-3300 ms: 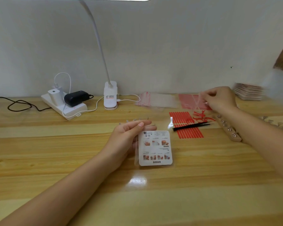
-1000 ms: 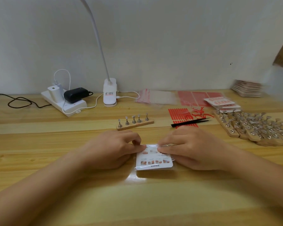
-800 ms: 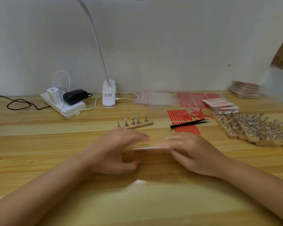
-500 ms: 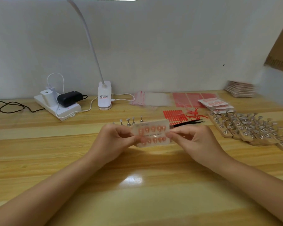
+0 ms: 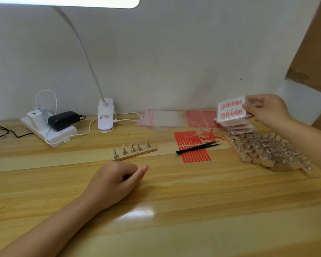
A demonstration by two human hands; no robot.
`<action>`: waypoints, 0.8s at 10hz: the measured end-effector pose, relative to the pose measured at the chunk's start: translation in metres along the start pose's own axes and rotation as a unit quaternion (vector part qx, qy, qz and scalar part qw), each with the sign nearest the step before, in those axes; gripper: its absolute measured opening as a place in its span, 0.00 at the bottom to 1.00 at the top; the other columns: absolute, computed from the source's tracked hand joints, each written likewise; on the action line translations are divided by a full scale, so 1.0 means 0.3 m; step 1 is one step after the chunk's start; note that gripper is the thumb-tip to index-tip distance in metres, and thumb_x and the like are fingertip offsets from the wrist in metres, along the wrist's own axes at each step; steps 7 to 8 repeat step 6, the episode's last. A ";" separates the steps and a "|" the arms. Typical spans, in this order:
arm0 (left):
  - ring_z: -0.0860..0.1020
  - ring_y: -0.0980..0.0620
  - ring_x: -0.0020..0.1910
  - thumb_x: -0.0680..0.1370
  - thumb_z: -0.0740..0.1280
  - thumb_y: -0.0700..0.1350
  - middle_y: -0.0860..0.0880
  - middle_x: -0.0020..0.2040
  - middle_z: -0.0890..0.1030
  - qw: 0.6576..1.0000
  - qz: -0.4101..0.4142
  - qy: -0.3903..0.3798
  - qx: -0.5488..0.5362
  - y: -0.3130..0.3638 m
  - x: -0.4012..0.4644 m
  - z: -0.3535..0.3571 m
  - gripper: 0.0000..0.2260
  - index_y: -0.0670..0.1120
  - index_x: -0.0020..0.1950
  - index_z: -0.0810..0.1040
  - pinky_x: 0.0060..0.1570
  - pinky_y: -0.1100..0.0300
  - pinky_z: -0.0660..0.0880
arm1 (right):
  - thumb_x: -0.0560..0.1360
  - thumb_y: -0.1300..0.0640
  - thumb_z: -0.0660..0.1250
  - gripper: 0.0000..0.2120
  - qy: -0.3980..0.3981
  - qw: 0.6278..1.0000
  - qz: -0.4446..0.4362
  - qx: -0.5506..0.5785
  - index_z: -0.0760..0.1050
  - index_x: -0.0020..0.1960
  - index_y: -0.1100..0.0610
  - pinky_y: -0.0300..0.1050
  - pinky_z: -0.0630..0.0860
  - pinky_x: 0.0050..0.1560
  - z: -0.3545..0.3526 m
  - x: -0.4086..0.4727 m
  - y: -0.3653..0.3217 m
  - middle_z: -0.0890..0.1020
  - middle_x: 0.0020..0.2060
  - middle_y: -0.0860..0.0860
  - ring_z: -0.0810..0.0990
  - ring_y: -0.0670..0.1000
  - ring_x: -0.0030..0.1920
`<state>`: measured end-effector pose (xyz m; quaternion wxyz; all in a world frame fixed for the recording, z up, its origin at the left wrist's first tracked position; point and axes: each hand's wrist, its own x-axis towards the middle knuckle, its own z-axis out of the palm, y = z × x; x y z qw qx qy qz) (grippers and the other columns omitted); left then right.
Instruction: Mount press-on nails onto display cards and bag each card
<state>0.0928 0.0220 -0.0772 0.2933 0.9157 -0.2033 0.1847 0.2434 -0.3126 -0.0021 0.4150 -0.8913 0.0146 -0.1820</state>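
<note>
right hand (image 5: 267,111): we see it pinching the bagged card (image 5: 231,110) above the card stack (image 5: 235,126)
left hand (image 5: 113,182): we see it loosely curled, holding nothing, resting on the surface (image 5: 174,210)

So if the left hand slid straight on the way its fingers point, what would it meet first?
Probably bare table first; the left hand points right and slightly away, toward the red strip sheet and black tweezers, though depth is unclear.

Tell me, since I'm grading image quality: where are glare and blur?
Head view: lamp head blown out at top; its glare patch on the table; the right hand and card slightly motion-blurred; wide-angle bend at the edges.
</note>
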 end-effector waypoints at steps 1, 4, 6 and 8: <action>0.60 0.58 0.22 0.76 0.55 0.57 0.56 0.22 0.58 0.997 0.041 -0.010 0.067 0.005 -0.001 0.003 0.18 0.57 0.27 0.57 0.25 0.66 0.58 | 0.74 0.63 0.67 0.20 -0.018 0.996 0.033 -0.077 0.71 0.65 0.65 0.31 0.76 0.33 0.026 0.075 0.047 0.74 0.63 0.61 0.80 0.59 0.47; 0.64 0.56 0.22 0.76 0.56 0.56 0.55 0.22 0.64 0.991 0.061 -0.032 0.111 -0.009 -0.010 0.007 0.21 0.47 0.27 0.68 0.25 0.67 0.58 | 0.75 0.57 0.67 0.11 -0.025 0.946 0.021 -0.323 0.79 0.57 0.57 0.47 0.72 0.48 0.066 0.099 0.087 0.80 0.54 0.58 0.76 0.59 0.56; 0.62 0.57 0.22 0.76 0.55 0.57 0.56 0.23 0.63 0.993 0.060 -0.028 0.100 -0.012 -0.009 0.013 0.20 0.47 0.28 0.68 0.25 0.69 0.56 | 0.78 0.59 0.61 0.11 0.002 0.960 0.021 -0.280 0.80 0.53 0.62 0.46 0.70 0.44 0.059 0.110 0.082 0.80 0.52 0.61 0.77 0.61 0.53; 0.62 0.57 0.22 0.76 0.55 0.57 0.56 0.23 0.63 0.993 0.060 -0.028 0.100 -0.012 -0.009 0.013 0.20 0.47 0.28 0.68 0.25 0.69 0.56 | 0.78 0.59 0.61 0.11 0.002 0.960 0.021 -0.280 0.80 0.53 0.62 0.46 0.70 0.44 0.059 0.110 0.082 0.80 0.52 0.61 0.77 0.61 0.53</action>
